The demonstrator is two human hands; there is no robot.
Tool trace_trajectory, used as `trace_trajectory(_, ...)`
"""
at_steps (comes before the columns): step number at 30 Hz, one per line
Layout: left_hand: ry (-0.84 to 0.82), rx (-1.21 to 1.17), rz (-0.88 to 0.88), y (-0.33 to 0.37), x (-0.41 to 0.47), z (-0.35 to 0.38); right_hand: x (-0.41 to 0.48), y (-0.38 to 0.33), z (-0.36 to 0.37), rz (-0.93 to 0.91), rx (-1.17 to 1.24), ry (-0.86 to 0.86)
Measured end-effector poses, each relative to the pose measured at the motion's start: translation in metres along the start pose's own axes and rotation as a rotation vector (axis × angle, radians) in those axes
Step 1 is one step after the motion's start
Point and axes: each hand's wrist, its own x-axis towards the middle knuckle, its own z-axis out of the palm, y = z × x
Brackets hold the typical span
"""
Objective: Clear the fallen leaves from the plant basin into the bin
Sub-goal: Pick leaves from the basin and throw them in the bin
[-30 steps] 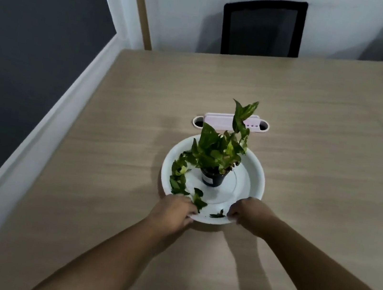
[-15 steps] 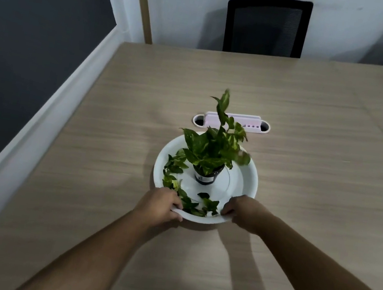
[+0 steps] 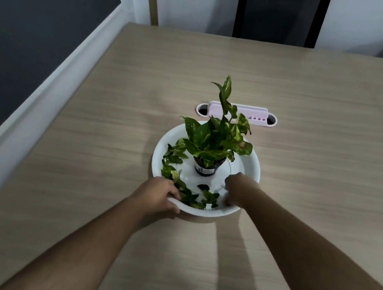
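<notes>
Fallen leaves (image 3: 186, 194) arc along basin (image 3: 250, 164) left-near rim | left hand (image 3: 157, 195) grips rim | right hand (image 3: 236, 189) blurred, grip unclear

No text can actually be read here; the pot (image 3: 217, 165) has a label (image 3: 204, 171), but it's way too blurry.

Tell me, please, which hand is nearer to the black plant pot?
Right. The right hand is inside the white basin, just right of the pot; the left hand holds the basin's near-left rim, farther away.
</notes>
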Motion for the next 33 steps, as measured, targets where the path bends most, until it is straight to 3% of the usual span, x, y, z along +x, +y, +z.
trace_trajectory(7, -0.001, -0.013, 0.003, 0.000, 0.001, 0.000, 0.010, -0.006, 0.010, 0.086, 0.042, 0.040)
trace_trajectory(13, -0.042, -0.016, 0.017, -0.001, 0.001, -0.001, 0.005, 0.003, 0.012, 0.030, 0.120, 0.059)
trace_trajectory(16, -0.085, -0.126, -0.025, 0.007, 0.002, -0.010, 0.004, 0.009, 0.011, 0.004, 0.239, 0.109)
trace_trajectory(21, 0.089, 0.070, 0.064, 0.046, 0.020, -0.005, -0.002, 0.017, 0.006, 0.008, 0.375, 0.208)
trace_trajectory(24, 0.074, 0.180, 0.084, 0.067, 0.032, 0.015, -0.004, 0.024, 0.006, 0.052, 0.304, 0.241)
trace_trajectory(33, 0.139, 0.259, 0.033, 0.081, 0.051, 0.043, -0.002, 0.001, 0.009, 0.041, 0.018, 0.123)
